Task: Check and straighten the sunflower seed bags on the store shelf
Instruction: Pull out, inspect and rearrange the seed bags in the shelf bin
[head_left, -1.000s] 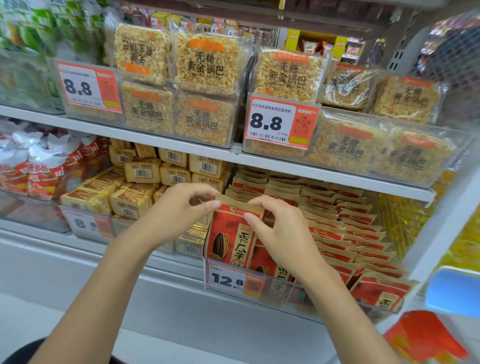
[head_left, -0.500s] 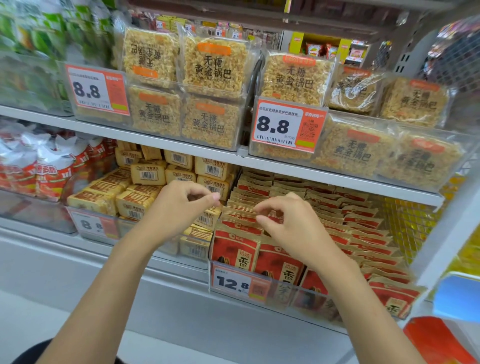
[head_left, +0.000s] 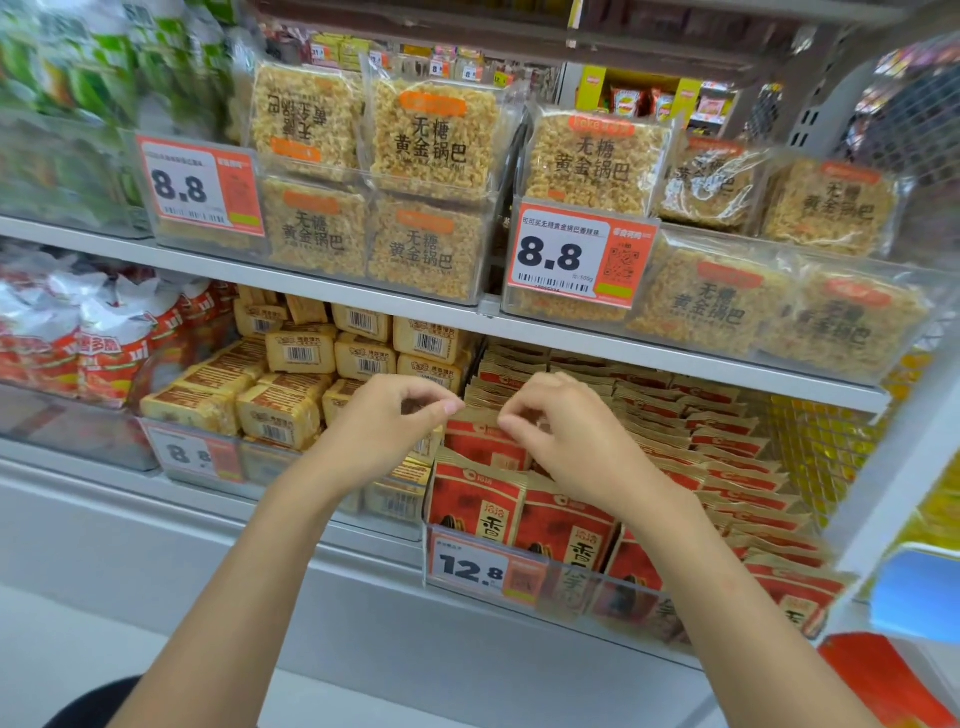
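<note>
As fingers are curling, left grip (head_left: 382, 423): cannot tell if holding
Right grip (head_left: 563, 434): curling too, hold unclear
Sunflower seed bags (head_left: 475, 499): standing just below both grips

Illumination is bright, white and even, falling from above. Soft shadow lies beneath the upper shelf (head_left: 332, 291), over the rearmost sunflower seed bags (head_left: 597, 374). Sheen and glare mark the clear rice-crust packets (head_left: 727, 306) toward that shelf's right end. The green packets (head_left: 78, 67) at its top left are smeared by blur, as are the red-and-white bags (head_left: 47, 338) below them. The centre price tag (head_left: 576, 254) reads sharp. Shelf lines bow toward the edges.
</note>
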